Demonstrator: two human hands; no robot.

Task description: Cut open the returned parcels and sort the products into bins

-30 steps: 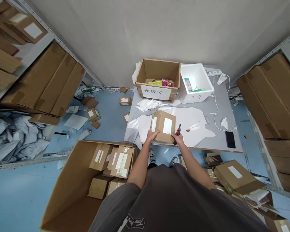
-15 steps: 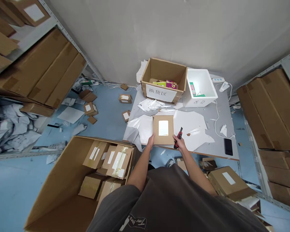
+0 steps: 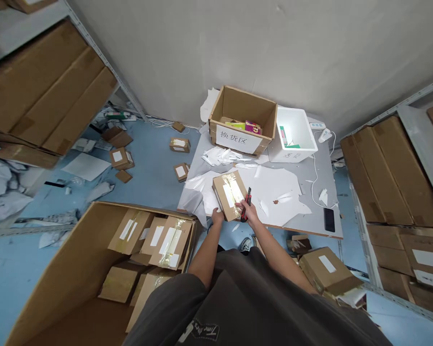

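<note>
1. Centrally, the taped parcel (image 3: 221, 185), a brown cardboard box, slants at the front edge of the tabletop (image 3: 308, 168); its near end reaches that edge, and whether it rests or is lifted cannot be told.
2. Left hand (image 3: 217, 216): at the parcel's near left corner, fingers partly hidden; how firmly this grip closes cannot be told.
3. Right hand (image 3: 249, 213): grip wrapped around a red-and-black utility knife (image 3: 246, 204), fingers also against the parcel's right side.
4. Open room: right of the knife, white paper (image 3: 283, 180) lies flat with a few scraps, as far as the phone (image 3: 329, 219) near the front right corner. The rear is occupied by an open carton (image 3: 248, 103) and, just beside it, a white foam box (image 3: 305, 154). Off the left front corner stands a large carton (image 3: 75, 259) of parcels.
5. Writing: the open carton's sign (image 3: 238, 139) reads 换货区; the foam box's handwriting and the parcel's label (image 3: 234, 192) are illegible at this size.
</note>
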